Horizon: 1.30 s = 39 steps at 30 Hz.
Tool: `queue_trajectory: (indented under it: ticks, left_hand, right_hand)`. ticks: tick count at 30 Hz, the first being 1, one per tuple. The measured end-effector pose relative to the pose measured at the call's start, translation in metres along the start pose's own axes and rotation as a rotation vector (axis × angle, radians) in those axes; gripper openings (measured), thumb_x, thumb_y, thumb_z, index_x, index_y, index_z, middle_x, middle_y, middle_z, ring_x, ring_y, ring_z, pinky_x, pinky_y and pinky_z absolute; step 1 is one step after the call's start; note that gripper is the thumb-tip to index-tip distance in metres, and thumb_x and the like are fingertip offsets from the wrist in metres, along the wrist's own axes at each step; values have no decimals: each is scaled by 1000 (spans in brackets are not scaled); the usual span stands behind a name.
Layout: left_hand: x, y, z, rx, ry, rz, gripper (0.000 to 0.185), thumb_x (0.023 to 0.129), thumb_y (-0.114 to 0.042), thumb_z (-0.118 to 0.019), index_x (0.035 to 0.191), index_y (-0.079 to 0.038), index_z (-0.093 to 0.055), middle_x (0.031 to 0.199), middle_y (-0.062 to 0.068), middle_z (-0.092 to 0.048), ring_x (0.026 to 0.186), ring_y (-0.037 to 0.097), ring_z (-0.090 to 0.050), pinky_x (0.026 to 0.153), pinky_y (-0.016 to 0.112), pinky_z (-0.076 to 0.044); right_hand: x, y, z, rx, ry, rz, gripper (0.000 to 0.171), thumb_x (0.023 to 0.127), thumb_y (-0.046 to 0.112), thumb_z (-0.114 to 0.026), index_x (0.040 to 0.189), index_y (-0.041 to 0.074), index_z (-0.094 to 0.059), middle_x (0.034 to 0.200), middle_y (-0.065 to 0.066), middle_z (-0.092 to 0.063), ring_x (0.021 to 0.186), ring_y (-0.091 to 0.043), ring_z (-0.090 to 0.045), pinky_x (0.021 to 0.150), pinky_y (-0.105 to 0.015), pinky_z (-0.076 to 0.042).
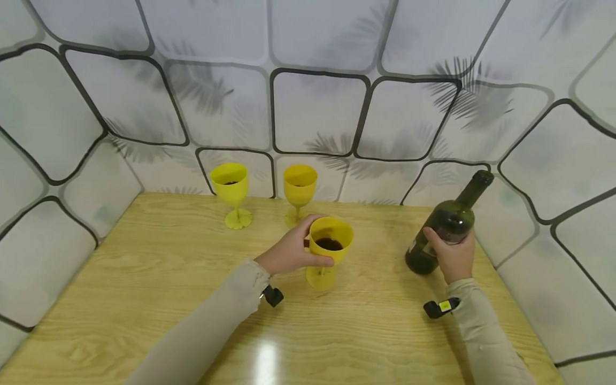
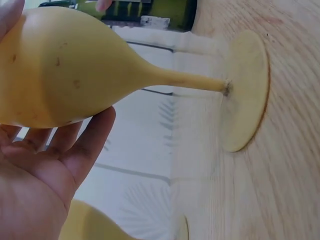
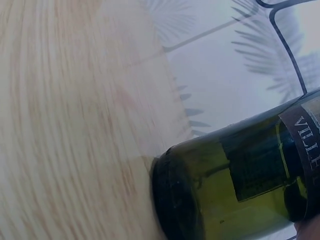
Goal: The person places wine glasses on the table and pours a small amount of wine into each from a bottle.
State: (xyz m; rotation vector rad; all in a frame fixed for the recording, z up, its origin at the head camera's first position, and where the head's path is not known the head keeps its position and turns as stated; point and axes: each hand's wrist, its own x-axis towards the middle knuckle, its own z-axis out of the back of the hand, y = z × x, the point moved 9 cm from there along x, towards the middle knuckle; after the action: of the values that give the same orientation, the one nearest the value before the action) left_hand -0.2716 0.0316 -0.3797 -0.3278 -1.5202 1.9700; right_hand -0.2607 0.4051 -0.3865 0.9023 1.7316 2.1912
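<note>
The left hand [image 1: 291,251] was curled round the bowl of a yellow goblet [image 1: 330,241], thumb on the near side and fingers wrapped behind it, and the wrist view showed the palm [image 2: 35,170] cupped against the rounded underside of the bowl [image 2: 65,65]. The goblet stood upright on the wooden table [image 1: 159,278], near the middle of it, its round foot [image 2: 245,90] flat on the wood, and it held a dark liquid low in the bowl. The right hand [image 1: 452,258] gripped a dark green wine bottle [image 1: 445,227] round its lower body, fingers closed about the glass just above the label. The bottle's base [image 3: 172,200] met the table toward the right edge, while its neck leaned away to the upper right, toward the wall. Bottle and held goblet were apart, with bare wood between them. Behind the held goblet, near the back wall, stood two more yellow goblets: one at the left [image 1: 231,191] with a little dark liquid visible inside, and one in the middle [image 1: 299,190], just behind the left hand's fingers. The walls [image 1: 317,112] around the table were pale panels with dark rounded outlines and faint leaf prints. Both sleeves were light beige, each with a small dark device at the wrist.
</note>
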Motion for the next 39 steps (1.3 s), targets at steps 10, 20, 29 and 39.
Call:
queue_trajectory:
  ticks: [10,20,29,39]
  left_hand:
    - [39,4,-11,-109,-92,2,89,86,-23,-87,156,-23,-32,144,0,-50,125,22,-56,101,39,-53]
    - [80,4,-19,-44,-170,11,85,86,-32,-87,154,-28,-37,139,-2,-54,120,18,-57,94,35,-56]
    - [105,3,-20,33,-297,-12,84,88,-35,-85,157,-22,-39,139,5,-44,115,20,-48,94,36,-51]
    - [122,-2,-25,22,-352,-14,83,91,-31,-82,159,-18,-36,145,4,-48,118,16,-51,100,37,-49]
  right_hand:
    - [2,-1,1,-62,4,29,74,81,9,-87,145,14,-50,118,16,-56,110,-3,-54,98,-21,-41]
    - [3,-3,2,-66,9,30,76,81,8,-87,146,12,-48,118,15,-56,110,-3,-53,98,-21,-40]
    - [0,-1,1,-85,14,25,77,81,11,-87,147,12,-47,118,15,-56,110,-4,-53,98,-21,-40]
    - [-1,-3,0,-80,45,3,81,84,14,-85,152,15,-41,123,13,-54,113,-4,-52,98,-23,-41]
